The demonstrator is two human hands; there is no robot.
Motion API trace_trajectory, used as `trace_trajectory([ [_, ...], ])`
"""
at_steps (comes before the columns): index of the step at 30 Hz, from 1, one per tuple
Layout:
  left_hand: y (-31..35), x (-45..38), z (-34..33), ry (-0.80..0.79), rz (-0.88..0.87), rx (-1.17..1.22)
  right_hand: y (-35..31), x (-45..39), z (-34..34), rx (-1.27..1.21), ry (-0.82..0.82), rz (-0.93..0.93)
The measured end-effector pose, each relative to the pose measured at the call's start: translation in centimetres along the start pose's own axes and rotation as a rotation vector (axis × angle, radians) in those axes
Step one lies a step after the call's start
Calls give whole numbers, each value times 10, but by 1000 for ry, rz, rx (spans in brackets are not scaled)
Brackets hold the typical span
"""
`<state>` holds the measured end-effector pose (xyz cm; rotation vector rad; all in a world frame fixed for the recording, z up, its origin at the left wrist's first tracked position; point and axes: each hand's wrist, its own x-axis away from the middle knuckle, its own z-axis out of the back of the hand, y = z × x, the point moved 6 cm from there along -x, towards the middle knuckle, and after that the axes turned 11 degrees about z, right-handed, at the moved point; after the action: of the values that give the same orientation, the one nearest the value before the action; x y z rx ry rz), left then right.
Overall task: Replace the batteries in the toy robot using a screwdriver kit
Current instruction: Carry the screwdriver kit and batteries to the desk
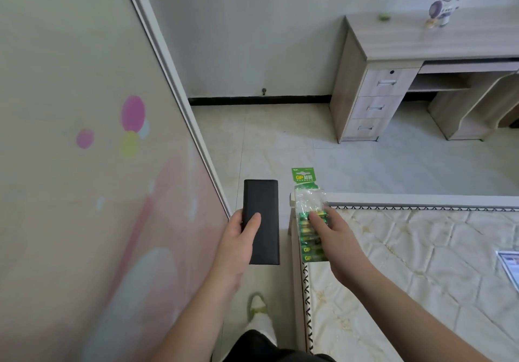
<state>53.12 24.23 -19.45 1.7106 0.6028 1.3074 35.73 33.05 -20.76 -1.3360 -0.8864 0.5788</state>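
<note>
From the head camera, the left hand (238, 238) grips a flat black rectangular case (261, 221) by its near left edge, thumb curled across the top face and the other fingers wrapped underneath, the case held out over the pale tiled floor (280, 142). The right hand (334, 238) holds a green plastic blister pack of batteries (309, 213) just above the near left corner of the cream quilted mattress (421, 249), fingers loosely curled over the pack's lower half, thumb hidden. The two packs are near each other but apart. The white and purple toy robot (443, 9) stands upright near the back edge of the light wooden desk (407, 41), well apart from both hands, with a small green object (383, 17) to its left.
</note>
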Motion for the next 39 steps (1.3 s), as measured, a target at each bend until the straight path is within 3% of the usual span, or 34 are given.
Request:
trace_trajectory([
  [19, 101, -189, -25, -58, 25, 27, -36, -195, -16, 8, 94, -43],
  [31, 188, -298, -144, -159, 31, -201, -62, -331, 58, 5, 196, -4],
  [39, 232, -342, -223, -275, 19, -295, -89, -376, 103, -45, 361, 23],
])
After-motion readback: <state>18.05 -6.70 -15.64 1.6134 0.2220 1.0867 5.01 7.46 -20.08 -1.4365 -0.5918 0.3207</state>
